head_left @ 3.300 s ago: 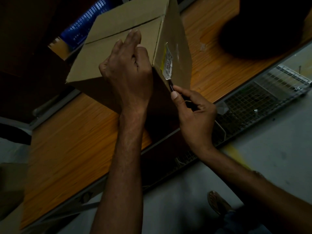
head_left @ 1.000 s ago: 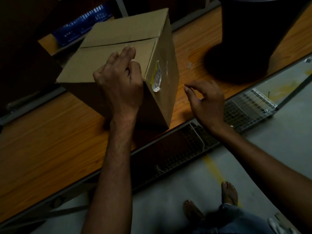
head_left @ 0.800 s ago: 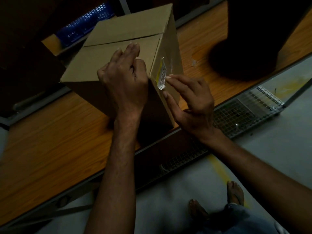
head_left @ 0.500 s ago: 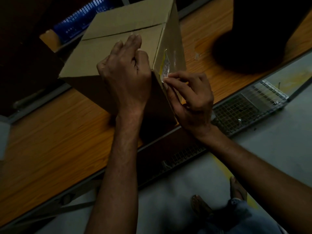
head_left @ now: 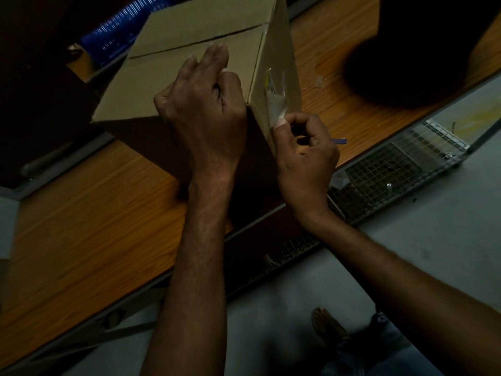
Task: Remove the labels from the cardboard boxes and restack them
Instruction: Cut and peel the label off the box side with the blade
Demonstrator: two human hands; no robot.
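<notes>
A cardboard box [head_left: 195, 58] stands on the wooden worktop [head_left: 89, 221], close to its front edge and about midway along it, its top flaps closed. The left hand [head_left: 203, 112] lies over the box's near right corner, its fingers [head_left: 214, 54] laid mostly flat on the top flap and pressing down, gripping nothing. On the box's right side face sits the label [head_left: 274, 103]: its upper part is stuck to the cardboard, while its lower end is lifted off the face. The right hand [head_left: 306, 156] is beside that face, and its thumb and forefinger are closed in a pinch on the label's loose lower end. A thin bluish strip [head_left: 340, 141] juts out behind this hand; what it is cannot be told. At the worktop's far right corner stands a dark bin [head_left: 423, 50], with a small pale scrap [head_left: 319, 80] between it and the box. A wire mesh rack [head_left: 393, 166] runs below the front edge.
</notes>
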